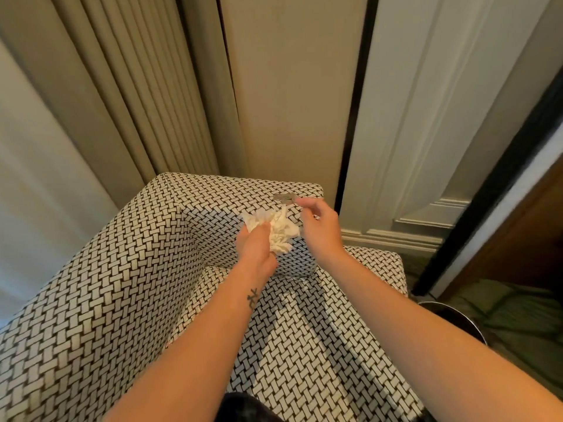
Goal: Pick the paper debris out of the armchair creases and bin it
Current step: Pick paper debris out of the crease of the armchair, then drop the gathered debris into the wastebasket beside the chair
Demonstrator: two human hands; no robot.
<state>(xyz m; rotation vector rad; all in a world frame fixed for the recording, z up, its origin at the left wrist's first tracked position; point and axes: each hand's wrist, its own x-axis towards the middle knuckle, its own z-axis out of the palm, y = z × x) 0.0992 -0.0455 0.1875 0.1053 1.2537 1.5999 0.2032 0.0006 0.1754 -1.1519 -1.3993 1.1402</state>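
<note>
The left hand [256, 242] grips a crumpled white paper wad [284, 230] above the armchair's [122, 269] back corner. Just beside it, the right hand [320, 227] pinches a small grey scrap [285, 198] at the backrest's top edge. A dark bin [457, 318] stands right of the seat.

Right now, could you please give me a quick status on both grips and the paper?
Left grip holds crumpled paper. Right grip pinches a grey scrap by the armchair back. Nothing blocking either.
</note>
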